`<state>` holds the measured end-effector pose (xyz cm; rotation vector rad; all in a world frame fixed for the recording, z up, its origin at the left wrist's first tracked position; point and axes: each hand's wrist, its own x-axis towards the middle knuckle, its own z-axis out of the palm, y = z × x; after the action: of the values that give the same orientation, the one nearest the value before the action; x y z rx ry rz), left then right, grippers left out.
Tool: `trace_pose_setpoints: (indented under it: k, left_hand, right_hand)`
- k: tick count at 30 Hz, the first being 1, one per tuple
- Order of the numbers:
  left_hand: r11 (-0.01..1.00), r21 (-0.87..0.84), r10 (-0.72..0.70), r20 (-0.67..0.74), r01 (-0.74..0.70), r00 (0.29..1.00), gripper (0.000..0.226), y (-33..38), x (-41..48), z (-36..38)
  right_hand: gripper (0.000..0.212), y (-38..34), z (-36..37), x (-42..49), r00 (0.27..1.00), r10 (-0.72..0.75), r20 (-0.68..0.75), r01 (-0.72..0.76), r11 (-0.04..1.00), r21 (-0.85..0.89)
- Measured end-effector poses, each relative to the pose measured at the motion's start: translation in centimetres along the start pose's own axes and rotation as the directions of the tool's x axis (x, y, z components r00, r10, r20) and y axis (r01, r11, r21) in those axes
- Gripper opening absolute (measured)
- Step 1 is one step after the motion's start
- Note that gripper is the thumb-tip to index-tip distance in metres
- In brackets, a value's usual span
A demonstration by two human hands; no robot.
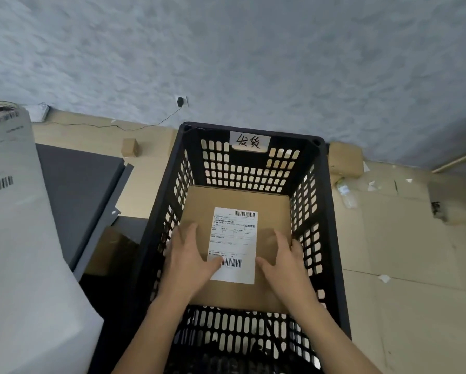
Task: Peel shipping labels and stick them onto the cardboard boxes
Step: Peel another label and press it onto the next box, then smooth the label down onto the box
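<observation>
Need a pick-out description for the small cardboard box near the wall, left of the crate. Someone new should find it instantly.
Start at the black slotted crate with the handwritten tag on its far wall. Just beyond its far-left corner, a small cardboard box stands alone on the flattened cardboard floor, below the thin black cable. Unlike the labelled box under both hands inside the crate, it is tiny and shows no label.

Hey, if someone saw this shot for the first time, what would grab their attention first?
Most likely the black perforated crate in the middle, with a cardboard box inside it carrying a white shipping label. The left hand and right hand lie flat on the box, on either side of the label. A white handwritten tag on the crate's far wall also stands out.
</observation>
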<state>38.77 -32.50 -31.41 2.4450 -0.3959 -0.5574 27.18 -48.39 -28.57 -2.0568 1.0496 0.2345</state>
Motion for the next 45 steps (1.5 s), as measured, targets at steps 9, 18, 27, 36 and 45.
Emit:
trace_pose_setpoints:
  k: [9, 18, 27, 36, 45]
  left_hand:
    - [0.999, 0.020, 0.028, 0.015, -0.028, 0.999, 0.085, -1.4, 1.1, 2.2]
    - [0.992, 0.124, 0.005, 0.052, -0.012, 0.999, 0.080, -2.1, 1.3, 2.3]
    - [0.985, 0.159, 0.061, 0.059, -0.070, 0.996, 0.057, -1.1, 0.8, 1.2]
    - [0.954, 0.233, 0.219, -0.113, -0.188, 0.969, 0.036, 3.4, -3.2, -3.0]
    - [0.952, 0.271, 0.265, -0.488, -0.144, 0.832, 0.036, 10.3, -12.6, -8.3]
  right_hand:
    - [0.073, 1.5, 1.2, 1.0, 1.000, 0.016, 0.000, -0.016, 0.999, -0.029]
    - [0.071, 1.3, 1.4, 1.0, 1.000, -0.018, -0.021, 0.016, 0.995, -0.101]
    - [0.068, 0.3, 0.7, 0.5, 0.996, -0.053, -0.076, 0.027, 0.950, -0.310]
    - [0.045, -1.9, -2.5, -1.7, 0.912, -0.369, -0.178, 0.273, 0.871, -0.407]
    - [0.050, -6.2, -8.6, -6.1, 0.630, -0.760, -0.159, 0.634, 0.621, -0.460]
